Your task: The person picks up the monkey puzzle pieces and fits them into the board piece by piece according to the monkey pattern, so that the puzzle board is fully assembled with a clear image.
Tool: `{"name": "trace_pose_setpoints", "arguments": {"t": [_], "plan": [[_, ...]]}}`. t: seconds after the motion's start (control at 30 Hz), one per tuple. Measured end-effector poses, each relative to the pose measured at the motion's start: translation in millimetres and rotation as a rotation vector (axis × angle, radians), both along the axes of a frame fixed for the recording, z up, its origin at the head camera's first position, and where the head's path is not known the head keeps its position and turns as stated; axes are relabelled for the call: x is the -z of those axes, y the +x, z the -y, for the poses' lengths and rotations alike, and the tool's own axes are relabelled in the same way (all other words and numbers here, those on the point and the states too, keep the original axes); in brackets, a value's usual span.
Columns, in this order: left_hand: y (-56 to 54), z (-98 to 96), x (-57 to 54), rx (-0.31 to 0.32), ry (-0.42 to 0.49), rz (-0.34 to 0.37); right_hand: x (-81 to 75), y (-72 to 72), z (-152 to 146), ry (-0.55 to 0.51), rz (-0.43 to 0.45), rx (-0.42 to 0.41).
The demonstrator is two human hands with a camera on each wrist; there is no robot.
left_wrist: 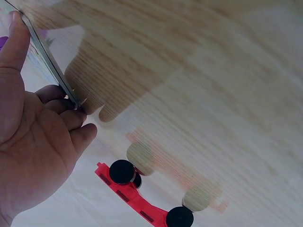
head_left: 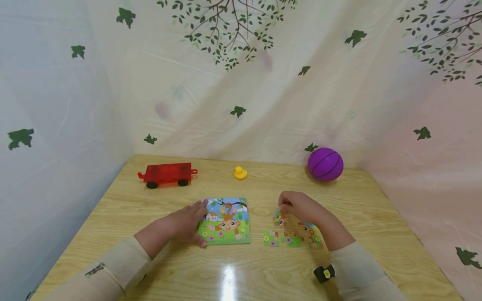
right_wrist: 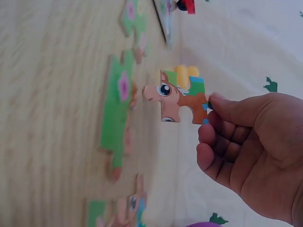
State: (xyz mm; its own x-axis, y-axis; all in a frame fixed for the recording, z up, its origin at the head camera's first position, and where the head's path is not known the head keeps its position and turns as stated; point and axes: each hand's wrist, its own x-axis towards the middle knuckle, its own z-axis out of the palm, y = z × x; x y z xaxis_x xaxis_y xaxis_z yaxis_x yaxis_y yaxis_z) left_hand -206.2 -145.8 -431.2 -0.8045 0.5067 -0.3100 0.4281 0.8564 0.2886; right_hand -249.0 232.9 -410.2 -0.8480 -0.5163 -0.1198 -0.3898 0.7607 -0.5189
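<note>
Right fingers [right_wrist: 205,135] pinch a puzzle piece [right_wrist: 182,100]; left fingers [left_wrist: 84,137] apparently touch a board [head_left: 227,225].

Leaf-print cloth [head_left: 211,121] behind wooden table [head_left: 263,271]

Left sleeve [head_left: 122,261] and right sleeve [head_left: 363,271]: long, cream, ending near the wrist. Landmark: black device [head_left: 321,274], small and boxy, just beside the right sleeve's inner edge; face bears a yellow-and-green patch. Well to the left of the device: narrow dark mark [head_left: 95,269] on the left sleeve, illegible. Between mark and device: dark sliver [head_left: 142,278] under the left cuff, identity unclear. Each hand ungloved.
</note>
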Motion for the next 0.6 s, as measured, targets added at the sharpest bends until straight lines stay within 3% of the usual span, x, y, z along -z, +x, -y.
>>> {"name": "trace_pose_setpoints", "arguments": {"t": [0.37, 0.6], "plan": [[1.2, 0.9, -0.2, 0.018, 0.01, -0.029, -15.6, -8.9, 49.4, -0.075, 0.057, -0.092], [0.4, 1.2, 0.4, 0.024, 0.017, -0.031, -7.1, -15.1, 87.4, -0.142, 0.147, -0.163]]}}
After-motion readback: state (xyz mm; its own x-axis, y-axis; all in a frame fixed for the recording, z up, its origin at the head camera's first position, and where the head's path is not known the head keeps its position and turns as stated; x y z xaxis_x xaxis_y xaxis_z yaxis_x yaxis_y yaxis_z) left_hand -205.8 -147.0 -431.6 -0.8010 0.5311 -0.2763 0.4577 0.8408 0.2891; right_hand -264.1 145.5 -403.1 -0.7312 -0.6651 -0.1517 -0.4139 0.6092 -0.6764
